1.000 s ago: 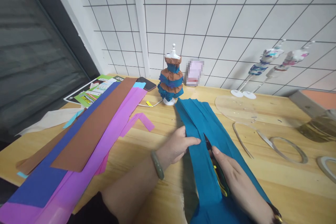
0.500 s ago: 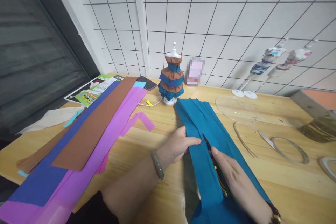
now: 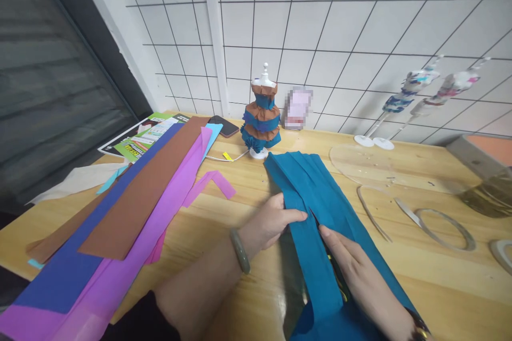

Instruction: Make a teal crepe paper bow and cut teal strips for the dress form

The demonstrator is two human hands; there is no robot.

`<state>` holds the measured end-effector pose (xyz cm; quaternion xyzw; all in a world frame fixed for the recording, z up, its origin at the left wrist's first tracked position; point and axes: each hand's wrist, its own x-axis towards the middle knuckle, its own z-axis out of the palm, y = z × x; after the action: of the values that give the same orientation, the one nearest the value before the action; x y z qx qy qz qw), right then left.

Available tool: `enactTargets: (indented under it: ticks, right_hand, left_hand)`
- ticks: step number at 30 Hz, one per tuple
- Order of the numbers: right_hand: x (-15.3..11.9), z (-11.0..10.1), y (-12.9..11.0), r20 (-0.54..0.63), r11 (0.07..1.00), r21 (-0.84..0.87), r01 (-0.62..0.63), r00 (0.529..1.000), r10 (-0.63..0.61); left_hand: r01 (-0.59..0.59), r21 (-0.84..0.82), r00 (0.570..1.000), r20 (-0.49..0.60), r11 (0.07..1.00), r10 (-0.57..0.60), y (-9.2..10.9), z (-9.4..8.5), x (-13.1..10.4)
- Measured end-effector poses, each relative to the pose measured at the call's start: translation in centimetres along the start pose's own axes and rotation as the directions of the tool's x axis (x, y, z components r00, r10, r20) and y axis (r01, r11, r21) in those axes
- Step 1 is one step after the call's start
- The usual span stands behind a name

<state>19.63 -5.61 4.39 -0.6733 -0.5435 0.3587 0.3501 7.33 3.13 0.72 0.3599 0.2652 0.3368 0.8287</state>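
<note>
- Teal crepe paper strip running lengthwise away toward the paper-dressed mannequin.
- Left hand pinching its left edge.
- Right hand closed round scissors, blades pointing up the strip, right beside the left fingertips.

Bare wooden table between paper strips and teal paper; mannequin behind.

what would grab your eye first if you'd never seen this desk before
The long teal paper sheet in the middle, where the left hand pinches its edge and the right hand runs scissors up through it. Next, the fan of brown, purple and blue paper strips across the left of the wooden table. Behind, by the tiled wall, stands a small mannequin in a brown and teal ruffled dress.
</note>
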Motion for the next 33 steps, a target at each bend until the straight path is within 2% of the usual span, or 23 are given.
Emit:
enactTargets:
  ticks: [5, 11, 15, 20, 25, 29, 33]
  right_hand:
    - [0.2, 0.2, 0.4, -0.045, 0.993, 0.01, -0.117, 0.992, 0.117]
    - [0.3, 0.4, 0.8, -0.008, 0.983, 0.067, -0.173, 0.985, 0.174]
    - [0.3, 0.4, 1.3, -0.024, 0.965, 0.088, -0.248, 0.968, 0.251]
    - [0.3, 0.5, 1.6, 0.081, 0.971, 0.149, -0.188, 0.981, 0.177]
    - [0.0, 0.7, 1.8, 0.251, 0.956, 0.187, -0.227, 0.952, 0.177]
    - [0.0, 0.7, 1.6, 0.295, 0.92, 0.257, -0.295, 0.931, 0.216]
    - [0.3, 0.5, 1.0, 0.309, 0.917, 0.265, -0.297, 0.927, 0.211]
  left_hand:
    - [0.011, -0.024, 0.997, -0.078, 1.0, -0.012, 0.1, -0.2, 0.2]
    - [-0.081, -0.199, 0.992, -0.112, 0.977, 0.059, -0.2, -0.8, 0.9]
    - [-0.131, -0.238, 0.986, -0.128, 0.962, 0.103, -0.1, -0.9, 1.0]
    - [-0.092, -0.123, 0.987, -0.139, 0.988, 0.075, 0.0, -0.9, 0.8]
    - [-0.115, -0.017, 0.986, -0.126, 0.993, 0.112, -0.2, -0.9, 0.7]
    - [-0.114, -0.023, 0.983, -0.146, 0.993, 0.11, -0.1, -0.9, 0.7]
    - [-0.075, -0.022, 0.981, -0.182, 0.997, 0.07, 0.0, -0.7, 0.7]
